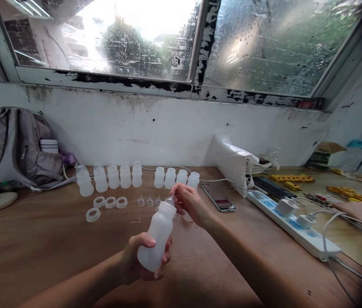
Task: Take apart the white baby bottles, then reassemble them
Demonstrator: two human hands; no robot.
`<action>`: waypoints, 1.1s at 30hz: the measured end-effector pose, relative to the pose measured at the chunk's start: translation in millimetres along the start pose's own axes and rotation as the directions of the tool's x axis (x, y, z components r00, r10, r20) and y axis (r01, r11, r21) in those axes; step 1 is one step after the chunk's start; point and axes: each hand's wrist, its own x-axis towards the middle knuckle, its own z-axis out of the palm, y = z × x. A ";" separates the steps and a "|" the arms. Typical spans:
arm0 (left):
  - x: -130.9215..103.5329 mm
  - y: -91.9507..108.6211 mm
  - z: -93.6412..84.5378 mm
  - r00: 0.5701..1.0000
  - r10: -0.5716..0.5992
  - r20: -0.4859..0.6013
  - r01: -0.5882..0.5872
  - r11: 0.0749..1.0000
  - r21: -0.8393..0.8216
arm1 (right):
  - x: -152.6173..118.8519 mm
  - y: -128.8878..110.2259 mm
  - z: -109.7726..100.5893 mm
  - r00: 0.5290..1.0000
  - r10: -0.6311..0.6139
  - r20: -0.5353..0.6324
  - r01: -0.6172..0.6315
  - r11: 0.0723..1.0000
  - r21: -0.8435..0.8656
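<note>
My left hand (142,259) is wrapped round a frosted white baby bottle (157,239), tilted with its top leaning right. At the bottle's collar, my right hand (190,203) pinches a clear bottle nipple (170,199) by its tip. Behind my hands, several clear nipples (149,201) rest on the table, one partly hidden by the bottle. White collar rings (110,202) lie to the left of them. A row of bottles with clear tops (113,176) stands at the back left, and several open bottles (170,177) stand at the back centre.
A phone (218,196) and a white bag (232,162) lie right of the bottles. A power strip (292,224) with chargers and cables runs along the right. Another person's hand (360,214) is at the far right. A grey backpack (17,147) sits at the left.
</note>
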 end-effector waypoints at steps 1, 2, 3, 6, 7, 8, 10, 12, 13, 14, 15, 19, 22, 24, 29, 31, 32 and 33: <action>0.1 0.4 -1.2 1.000 -0.005 -0.020 0.005 1.000 0.006 | -0.8 -0.4 0.8 1.000 -0.003 -0.004 0.003 1.000 -0.020; 0.1 0.5 -2.3 0.999 -0.010 -0.038 0.011 1.000 0.011 | -1.4 -0.4 1.6 1.000 -0.003 -0.007 0.003 0.999 -0.037; 0.2 0.5 -3.3 0.999 -0.016 -0.052 0.016 1.000 0.011 | -1.8 -0.4 2.0 1.000 0.001 -0.009 -0.001 0.999 -0.053; 0.7 -0.7 -6.0 0.998 -0.031 -0.058 0.032 0.999 0.008 | -0.9 0.1 -0.6 1.000 0.004 -0.020 -0.005 0.997 -0.078; 1.0 -1.1 -6.4 0.998 -0.037 -0.050 0.038 0.999 0.017 | 0.1 0.3 -2.8 0.999 -0.003 -0.032 0.000 0.997 -0.082; 1.5 -1.5 -6.4 0.998 -0.036 -0.044 0.038 0.998 0.041 | 1.3 0.7 -5.6 0.999 -0.014 -0.051 0.010 0.996 -0.089; 2.4 -1.3 -4.8 0.999 -0.016 -0.051 0.023 0.992 0.127 | 4.4 2.1 -11.5 0.994 -0.044 -0.096 0.032 0.991 -0.126; 2.9 1.1 -1.9 0.998 0.019 -0.067 -0.003 0.972 0.236 | 7.3 4.5 -16.2 0.991 -0.053 -0.124 0.022 0.971 -0.237; 2.9 3.5 -0.2 0.997 0.038 -0.074 -0.015 0.958 0.285 | 8.4 6.0 -17.6 0.991 -0.049 -0.124 0.007 0.947 -0.322; 2.8 6.7 1.3 0.995 0.061 -0.080 -0.031 0.943 0.332 | 9.1 7.6 -18.3 0.992 -0.047 -0.114 -0.005 0.906 -0.423; 2.5 10.9 2.5 0.992 0.088 -0.087 -0.049 0.924 0.380 | 9.3 9.0 -18.3 0.994 -0.049 -0.094 -0.008 0.849 -0.529; 0.9 34.0 2.0 0.958 0.255 -0.128 -0.103 0.727 0.679 | 6.0 12.6 -15.0 1.000 -0.011 0.026 0.027 0.533 -0.846; 0.0 51.4 -4.5 0.919 0.370 -0.135 -0.088 0.525 0.847 | 1.6 12.1 -12.7 0.997 0.074 0.030 0.003 0.331 -0.944; -0.9 59.9 -10.4 0.890 0.426 -0.163 -0.026 0.404 0.915 | -0.6 10.7 -12.0 0.993 0.115 0.010 -0.017 0.226 -0.974; -2.2 66.6 -25.8 0.842 0.503 -0.197 0.099 0.215 0.972 | -3.0 7.6 -12.4 0.977 0.213 -0.004 -0.021 0.079 -0.997; -1.5 64.5 -33.1 0.841 0.496 -0.217 0.130 0.204 0.970 | -3.6 7.0 -12.7 0.970 0.243 -0.011 -0.023 0.049 -0.999; -0.9 63.0 -36.9 0.841 0.493 -0.224 0.145 0.194 0.970 | -3.9 6.8 -12.7 0.968 0.252 -0.016 -0.027 0.039 -0.999; -0.3 61.6 -40.6 0.839 0.493 -0.229 0.157 0.182 0.971 | -4.3 6.6 -12.8 0.966 0.258 -0.023 -0.032 0.029 -0.999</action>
